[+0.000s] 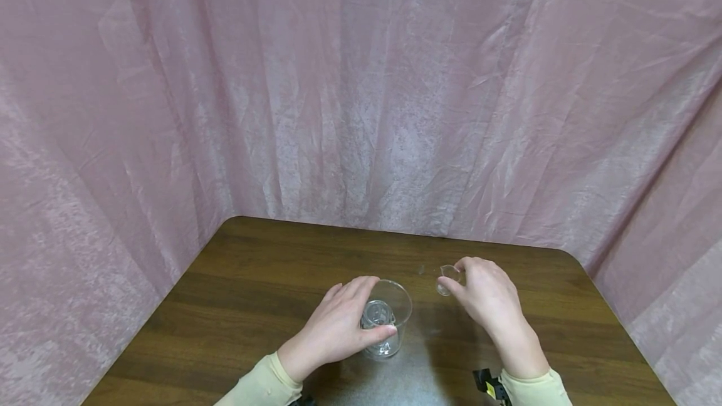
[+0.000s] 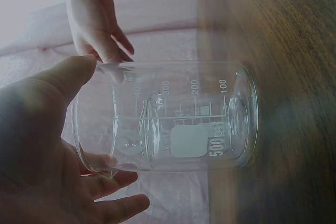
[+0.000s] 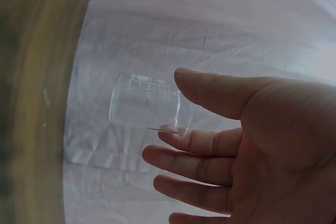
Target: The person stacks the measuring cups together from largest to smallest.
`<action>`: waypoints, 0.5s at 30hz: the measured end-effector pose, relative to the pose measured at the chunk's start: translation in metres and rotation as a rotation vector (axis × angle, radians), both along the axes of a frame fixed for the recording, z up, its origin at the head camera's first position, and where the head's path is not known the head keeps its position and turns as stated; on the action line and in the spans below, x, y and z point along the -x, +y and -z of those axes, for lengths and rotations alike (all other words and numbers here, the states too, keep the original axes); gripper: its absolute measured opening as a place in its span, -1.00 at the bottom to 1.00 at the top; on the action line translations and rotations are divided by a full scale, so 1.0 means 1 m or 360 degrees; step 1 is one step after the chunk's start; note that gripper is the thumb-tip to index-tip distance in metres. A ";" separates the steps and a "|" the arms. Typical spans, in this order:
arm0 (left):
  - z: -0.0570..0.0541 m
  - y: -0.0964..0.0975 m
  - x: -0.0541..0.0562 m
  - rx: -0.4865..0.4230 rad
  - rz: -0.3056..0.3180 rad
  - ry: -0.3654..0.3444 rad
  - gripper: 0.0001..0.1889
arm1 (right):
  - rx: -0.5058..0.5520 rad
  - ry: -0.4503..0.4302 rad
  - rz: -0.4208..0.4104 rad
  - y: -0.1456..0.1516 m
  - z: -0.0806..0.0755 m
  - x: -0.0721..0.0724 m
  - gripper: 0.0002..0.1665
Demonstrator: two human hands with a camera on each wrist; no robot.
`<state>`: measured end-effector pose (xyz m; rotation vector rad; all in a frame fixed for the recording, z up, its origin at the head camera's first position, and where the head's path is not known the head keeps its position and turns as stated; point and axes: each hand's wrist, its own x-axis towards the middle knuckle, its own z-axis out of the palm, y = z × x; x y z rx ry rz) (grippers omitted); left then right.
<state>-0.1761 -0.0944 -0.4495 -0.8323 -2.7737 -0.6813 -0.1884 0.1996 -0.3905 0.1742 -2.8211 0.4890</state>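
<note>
A clear 500 ml glass beaker (image 2: 189, 140) stands upright on the table, with a smaller glass beaker (image 1: 379, 313) nested inside. My left hand (image 1: 338, 327) grips its upper part, thumb on the near side and fingers around the far side. To the right, my right hand (image 1: 489, 293) pinches a small clear beaker (image 3: 147, 100) near its rim between thumb and index finger. In the right wrist view a gap shows between this beaker's base and the tabletop, and the other fingers extend below it.
The brown wooden table (image 1: 271, 268) has rounded far corners. Pink velvety curtains (image 1: 361, 111) hang behind it and along both sides. A faint shiny spot (image 1: 421, 270) shows on the wood just left of the small beaker.
</note>
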 end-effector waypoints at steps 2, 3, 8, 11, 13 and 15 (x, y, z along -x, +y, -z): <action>0.000 0.000 0.000 0.0001 0.0001 0.0004 -0.03 | -0.0005 0.0020 -0.0006 -0.003 -0.001 -0.001 -0.52; 0.000 0.000 0.000 0.0002 0.0002 0.0007 -0.04 | -0.0009 0.0031 -0.0011 -0.004 -0.002 -0.002 -0.52; 0.000 0.000 0.000 0.0008 0.0006 0.0019 -0.04 | -0.0019 0.0089 -0.0052 -0.012 -0.006 -0.004 -0.53; 0.000 0.000 0.000 0.0011 0.0007 0.0020 -0.04 | -0.0013 0.0103 -0.0067 -0.016 -0.007 -0.004 -0.54; 0.000 0.000 0.000 0.0009 0.0009 0.0021 -0.04 | -0.0008 0.0106 -0.0069 -0.018 -0.008 -0.005 -0.54; 0.000 0.000 0.000 0.0007 0.0008 0.0022 -0.04 | -0.0004 0.0100 -0.0069 -0.021 -0.009 -0.005 -0.54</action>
